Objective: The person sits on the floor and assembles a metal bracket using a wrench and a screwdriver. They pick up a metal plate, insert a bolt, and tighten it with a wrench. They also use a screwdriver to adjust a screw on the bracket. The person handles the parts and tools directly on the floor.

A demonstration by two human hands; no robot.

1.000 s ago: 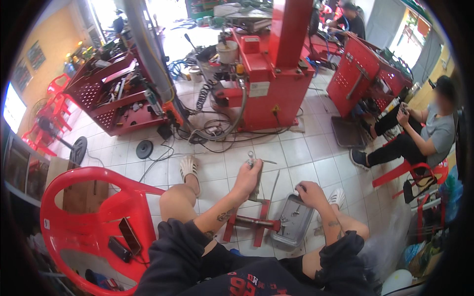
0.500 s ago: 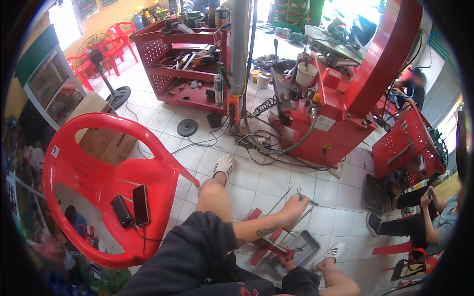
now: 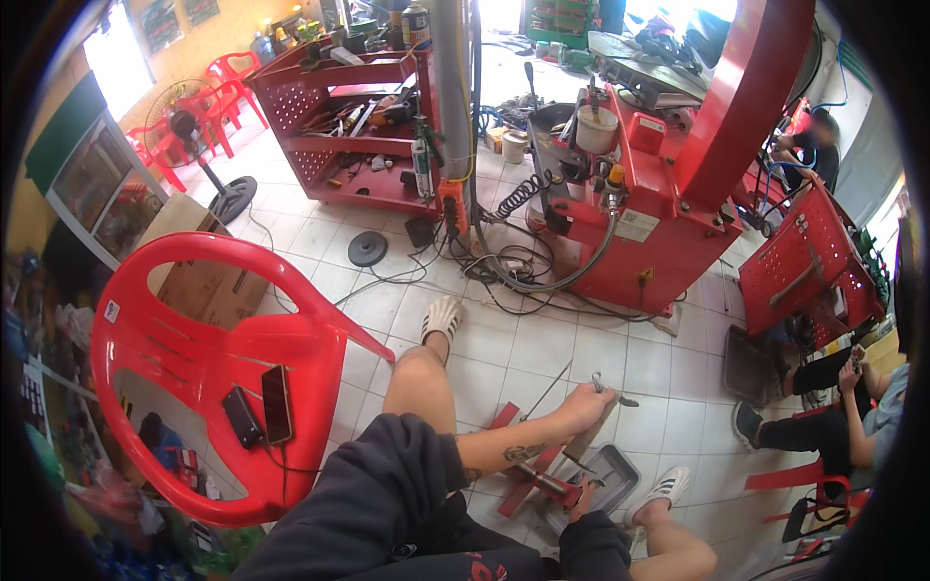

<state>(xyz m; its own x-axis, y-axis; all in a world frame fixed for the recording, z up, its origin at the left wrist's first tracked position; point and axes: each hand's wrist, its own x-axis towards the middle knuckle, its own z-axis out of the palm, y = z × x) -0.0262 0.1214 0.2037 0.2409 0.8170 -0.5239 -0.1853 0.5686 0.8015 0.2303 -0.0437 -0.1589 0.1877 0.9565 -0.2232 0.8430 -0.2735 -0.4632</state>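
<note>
My left hand (image 3: 584,407) is closed around a metal tool with a ring-shaped end (image 3: 598,380), seemingly a wrench. A dark tip (image 3: 628,401) shows on the hand's other side. Below it is a red metal stand (image 3: 520,499) with a horizontal red tube and a thin upright rod (image 3: 548,390). My right hand (image 3: 581,500), in a dark sleeve, is at the tube's near end; its fingers are bent and partly hidden, so its hold is unclear. A grey tray (image 3: 620,484) lies on the floor just beyond the right hand.
A red plastic chair (image 3: 218,363) at my left bears two phone-like devices (image 3: 278,402). Ahead stand a red tool cart (image 3: 354,145) and a large red machine (image 3: 635,242), with cables (image 3: 513,281) on the floor. A seated person (image 3: 862,407) works at the right.
My right hand has moved slightly up and forward along the tube's end. The left hand keeps its grip on the metal tool, shifting a little. The whole view has shifted slightly.
</note>
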